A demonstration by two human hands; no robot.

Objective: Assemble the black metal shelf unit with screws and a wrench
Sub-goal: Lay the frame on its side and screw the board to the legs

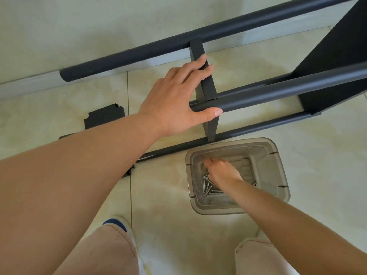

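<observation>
The black metal shelf frame point(278, 92) lies on its side across the tiled floor, long round tubes running left to right. My left hand point(178, 100) holds its flat crossbar point(206, 84), fingers over the bar and thumb under the nearer tube. My right hand point(220, 171) reaches down into a grey plastic bin point(278, 175), its fingers curled among several silver screws point(208, 187) on the bin floor. Whether it pinches a screw is hidden. No wrench is visible.
A loose black shelf panel point(103, 118) with notched corners lies flat on the floor at the left, behind a lower tube point(178, 149). The wall and skirting run along the back. My shoe point(117, 223) and knees are at the bottom edge.
</observation>
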